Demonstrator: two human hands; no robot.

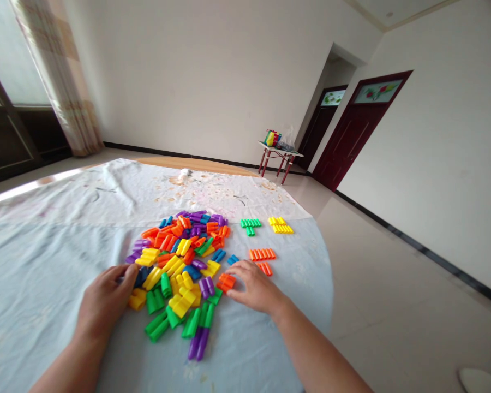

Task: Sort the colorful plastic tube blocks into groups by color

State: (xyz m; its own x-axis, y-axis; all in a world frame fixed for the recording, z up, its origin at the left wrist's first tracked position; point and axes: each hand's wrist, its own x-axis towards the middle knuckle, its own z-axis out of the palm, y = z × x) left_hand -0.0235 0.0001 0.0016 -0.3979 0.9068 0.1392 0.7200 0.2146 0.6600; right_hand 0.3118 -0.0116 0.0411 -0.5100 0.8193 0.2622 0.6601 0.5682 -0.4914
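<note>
My left hand (105, 299) is at the left edge of a mixed pile of plastic bullet-shaped building blocks. Its thumb and fingers are closed about a dark blue block (144, 276), which they partly hide. On the right of the pile, my right hand (256, 288) has its thumb and forefinger on either side of an orange block (225, 282). Close to it are a purple block (207, 287), a green block (215, 296) and a blue block (233, 260). Yellow blocks (181, 302) and green blocks (157, 326) lie between my hands.
Right of the pile lie green blocks (251, 223), yellow blocks (281, 225) and orange blocks (262, 254) in rows. A light blue cloth (57, 273) covers the round table. Beyond its edge, a small table (293, 153) with bags stands by the wall.
</note>
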